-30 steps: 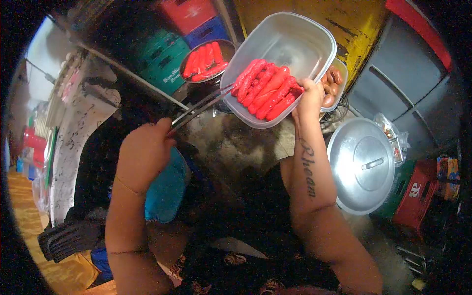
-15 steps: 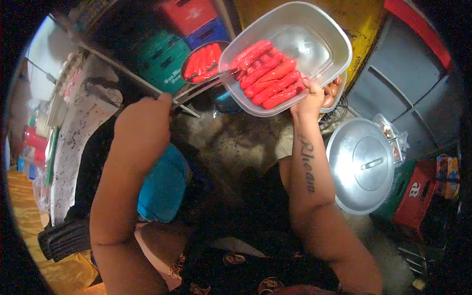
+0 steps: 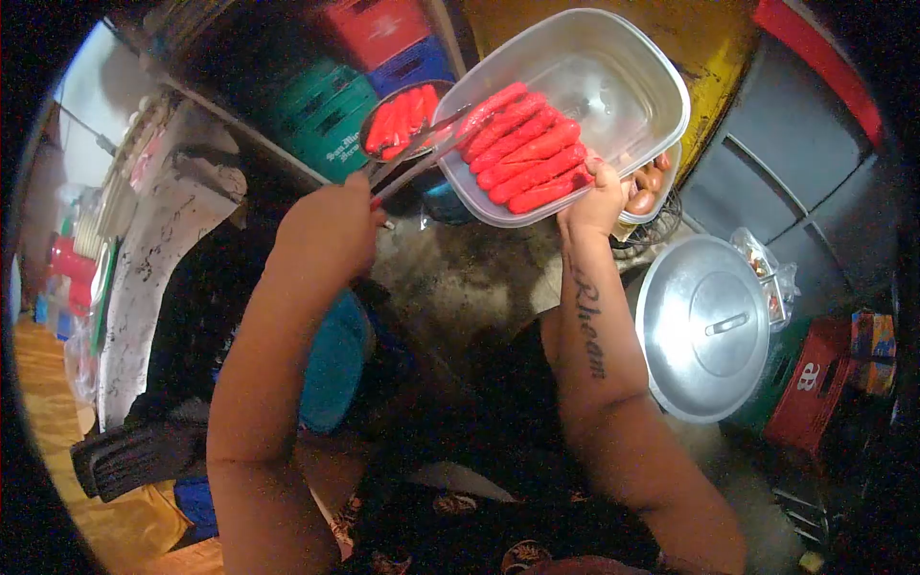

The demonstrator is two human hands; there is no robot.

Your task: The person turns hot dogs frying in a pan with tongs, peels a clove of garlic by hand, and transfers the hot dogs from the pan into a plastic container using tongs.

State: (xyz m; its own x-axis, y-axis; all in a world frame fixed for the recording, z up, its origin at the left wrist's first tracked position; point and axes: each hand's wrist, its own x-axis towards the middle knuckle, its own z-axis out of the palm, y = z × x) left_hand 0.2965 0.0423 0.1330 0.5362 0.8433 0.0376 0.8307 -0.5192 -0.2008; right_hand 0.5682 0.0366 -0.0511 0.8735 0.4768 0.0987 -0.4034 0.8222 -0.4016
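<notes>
My left hand (image 3: 331, 225) is closed around a pair of metal tongs (image 3: 420, 144), whose tips reach over the rim of a clear plastic container (image 3: 613, 81). Inside it, several bright red hotdogs (image 3: 532, 153) lie side by side in a row, and the tong tips are close to the end of the uppermost one. I cannot tell whether they touch it. My right hand (image 3: 596, 203) grips the container's near right edge, thumb over the rim, keeping it tilted toward me. More red hotdogs (image 3: 402, 117) sit in a round dish just left of the container.
Behind the container, a tub of brown, rounded food pieces (image 3: 644, 190) is partly hidden. A large aluminium lid (image 3: 704, 326) lies at right, near a red crate (image 3: 810, 383). Green crates (image 3: 321, 110) stand at upper left. A blue basin (image 3: 335, 364) is beside my left forearm.
My left hand and the tongs have moved right and slightly down, bringing the tips to the top hotdog's end. The container has shifted only slightly.
</notes>
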